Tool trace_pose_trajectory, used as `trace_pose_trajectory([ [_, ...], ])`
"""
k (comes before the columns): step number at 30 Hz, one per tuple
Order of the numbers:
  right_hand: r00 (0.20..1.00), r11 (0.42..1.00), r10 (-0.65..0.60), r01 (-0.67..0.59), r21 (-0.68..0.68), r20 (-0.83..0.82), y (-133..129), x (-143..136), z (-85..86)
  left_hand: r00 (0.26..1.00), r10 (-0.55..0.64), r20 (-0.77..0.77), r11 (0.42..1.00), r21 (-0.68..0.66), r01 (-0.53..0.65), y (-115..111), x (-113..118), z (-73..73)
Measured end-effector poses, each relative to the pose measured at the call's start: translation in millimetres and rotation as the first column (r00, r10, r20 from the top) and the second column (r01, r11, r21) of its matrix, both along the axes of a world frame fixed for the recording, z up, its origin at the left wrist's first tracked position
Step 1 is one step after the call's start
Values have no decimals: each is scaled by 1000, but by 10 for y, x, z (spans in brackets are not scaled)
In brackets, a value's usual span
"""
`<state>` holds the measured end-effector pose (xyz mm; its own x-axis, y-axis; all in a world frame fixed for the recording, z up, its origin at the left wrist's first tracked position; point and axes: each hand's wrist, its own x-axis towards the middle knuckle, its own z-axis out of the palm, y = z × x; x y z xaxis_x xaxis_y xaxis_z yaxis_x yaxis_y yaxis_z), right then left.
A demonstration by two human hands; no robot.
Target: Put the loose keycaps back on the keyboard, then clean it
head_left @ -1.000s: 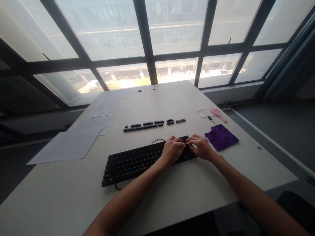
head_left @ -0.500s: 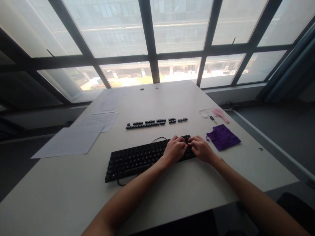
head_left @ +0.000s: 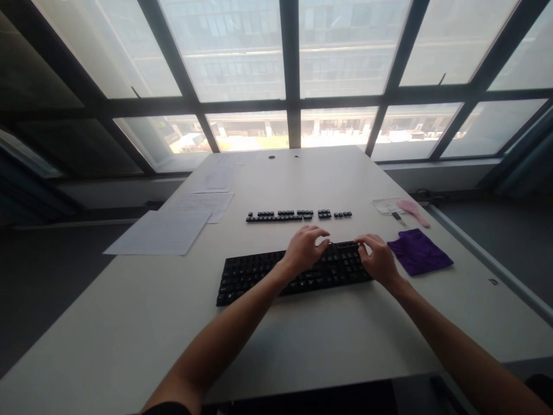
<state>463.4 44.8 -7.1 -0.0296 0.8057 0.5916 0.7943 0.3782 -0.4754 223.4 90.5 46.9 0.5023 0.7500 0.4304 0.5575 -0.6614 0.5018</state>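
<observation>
A black keyboard (head_left: pixel 254 275) lies slightly slanted on the white table, partly covered by my left forearm. Over its upper edge, right of the middle, is my left hand (head_left: pixel 305 251), thumb and fingers apart with a gap between them. My right hand (head_left: pixel 377 256) is at the keyboard's upper right corner, its thumb and index finger spread. I make out nothing held in either hand. Close to my left fingertips is a thin dark loop, perhaps a cable, too blurred to be sure. Beyond the keyboard, loose black keycaps (head_left: pixel 280 218) are laid out in rows.
White paper sheets (head_left: pixel 162 233) lie on the left of the table (head_left: pixel 319 340). To the right are a purple cloth pouch (head_left: pixel 419 252), a pink hairbrush (head_left: pixel 415 212), a clear plastic bag (head_left: pixel 384 206) and a small black-headed tool (head_left: pixel 397 218). Windows stand behind the table.
My hands were close together on the keyboard's right part; they have moved apart and their fingers have opened. The keyboard lies nearer the keycaps. The view has turned left.
</observation>
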Motion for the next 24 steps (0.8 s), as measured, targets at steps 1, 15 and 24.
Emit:
trace_pose_trajectory([
  [1, 1000, 1000, 3, -3, 19, -4, 47, -59, 58, 999, 41, 16, 999, 4, -41, 86, -198, 65],
  [15, 947, 952, 289, -270, -144, 138, 1241, -2295, 301, 886, 462, -31, 887, 6, -462, 1184, -2387, -540],
  [24, 890, 949, 281, -203, -241, 358, 1749, -2967, 48, 915, 402, -27, 916, 7, -402, 1374, -2386, -816],
])
